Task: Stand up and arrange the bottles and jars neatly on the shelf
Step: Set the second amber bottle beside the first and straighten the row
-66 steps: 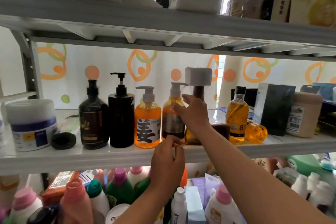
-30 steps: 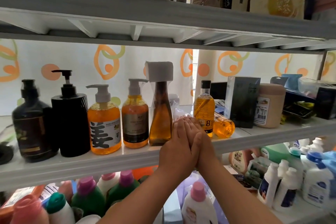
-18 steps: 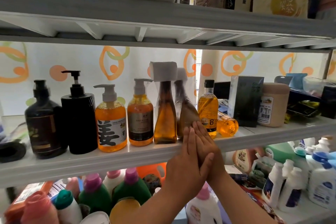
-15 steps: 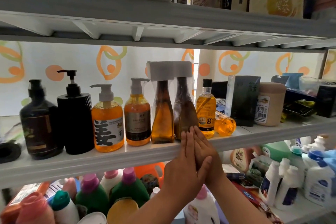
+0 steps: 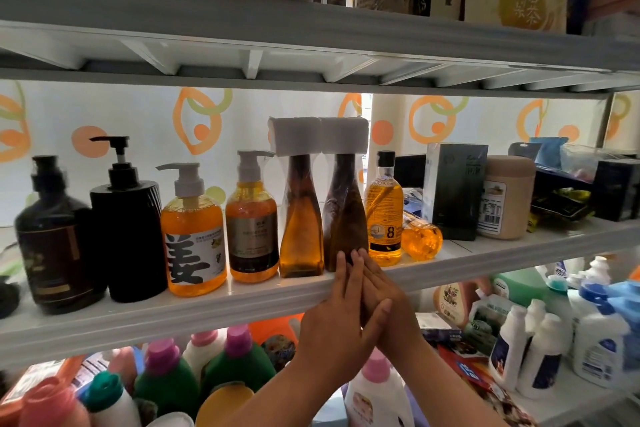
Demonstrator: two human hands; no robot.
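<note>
I see my left hand point(image 5: 334, 326) and right hand point(image 5: 388, 309) pressed flat together, fingertips against the base of the right wrapped amber bottle point(image 5: 346, 215) at the near edge of the middle shelf point(image 5: 173, 315). It stands upright, touching its twin point(image 5: 300, 218). Just right of the numbered bottle point(image 5: 384, 215), a small orange bottle point(image 5: 420, 239) lies on its side.

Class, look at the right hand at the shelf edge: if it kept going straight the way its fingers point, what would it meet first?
Most likely the dark brown bottle with the white cap: the right hand points up at its base, fingertips seemingly touching already, though depth is unclear.
</note>
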